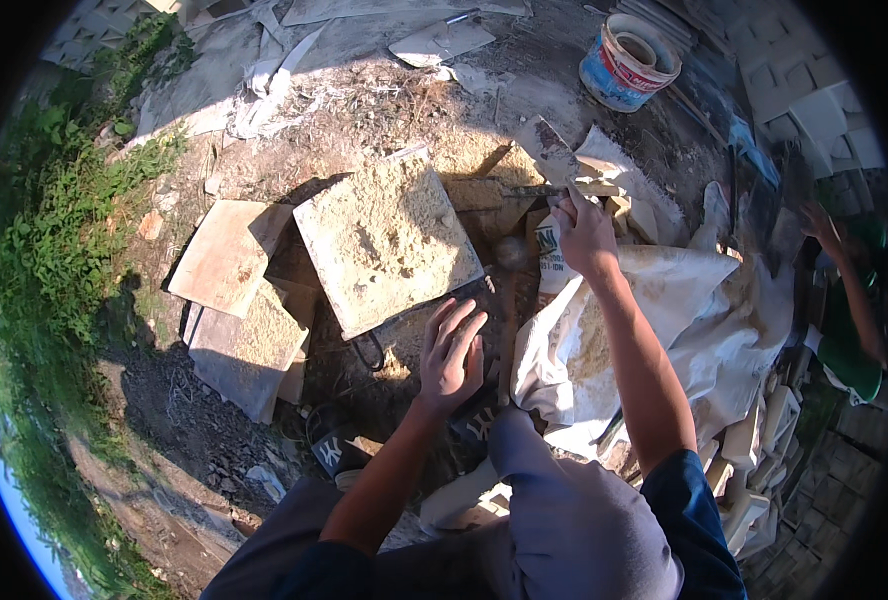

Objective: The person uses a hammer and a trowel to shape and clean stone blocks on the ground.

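A square tile (389, 240) lies tilted on the ground in front of me, its upper face spread with sandy mortar. My left hand (452, 350) rests flat with fingers apart at the tile's near right corner, holding nothing. My right hand (584, 232) is raised to the right of the tile and is closed on the handle of a trowel (551, 152), whose mortar-smeared blade points up and away. Below that hand lies a white sack (664, 310) opened out, with sandy mix on it.
More tiles (229, 255) lie stacked left of the mortared one. A blue and white bucket (627, 62) stands at the back right. Another person's arm in green (854, 300) reaches in at the right edge. Grass borders the left; pale blocks are stacked at the right.
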The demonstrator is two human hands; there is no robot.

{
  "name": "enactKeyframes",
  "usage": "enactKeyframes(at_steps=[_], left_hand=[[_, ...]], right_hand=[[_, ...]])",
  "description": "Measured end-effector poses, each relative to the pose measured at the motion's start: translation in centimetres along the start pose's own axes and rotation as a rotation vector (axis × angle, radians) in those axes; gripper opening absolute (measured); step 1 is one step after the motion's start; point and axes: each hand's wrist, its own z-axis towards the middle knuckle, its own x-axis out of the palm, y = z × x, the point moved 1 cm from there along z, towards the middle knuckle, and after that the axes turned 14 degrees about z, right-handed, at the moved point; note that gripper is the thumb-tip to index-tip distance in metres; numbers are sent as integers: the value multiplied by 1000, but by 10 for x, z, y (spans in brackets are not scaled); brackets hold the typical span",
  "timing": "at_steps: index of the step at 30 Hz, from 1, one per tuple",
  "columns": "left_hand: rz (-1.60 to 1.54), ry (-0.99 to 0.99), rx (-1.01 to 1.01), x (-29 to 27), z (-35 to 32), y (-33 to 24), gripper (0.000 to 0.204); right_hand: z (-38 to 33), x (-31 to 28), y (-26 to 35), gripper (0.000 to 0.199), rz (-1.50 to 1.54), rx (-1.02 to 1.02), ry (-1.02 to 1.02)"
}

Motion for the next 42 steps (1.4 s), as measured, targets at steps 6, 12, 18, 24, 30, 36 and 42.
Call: enactKeyframes(at_steps=[6, 12, 18, 24, 30, 36, 42], left_hand=[[11, 134, 85, 56, 141, 15, 26], [309, 786, 182, 128, 244, 44, 29], [230, 705, 316, 187, 239, 71, 32], [371, 823, 460, 189, 249, 76, 33], [205, 553, 55, 124, 299, 90, 39], [-268, 353, -222, 108, 309, 120, 21], [-223, 290, -419, 123, 315, 124, 18]], right_hand=[[0, -9, 6, 43, 277, 115, -36], [-26, -28, -31, 35, 384, 198, -34], [-38, -38, -33, 45, 641, 343, -52], [-42, -39, -13, 47, 768, 404, -158], [-41, -56, 4, 51, 746, 324, -211], [-7, -37, 0, 39, 285, 81, 22], [34, 12, -26, 22, 156, 75, 168]])
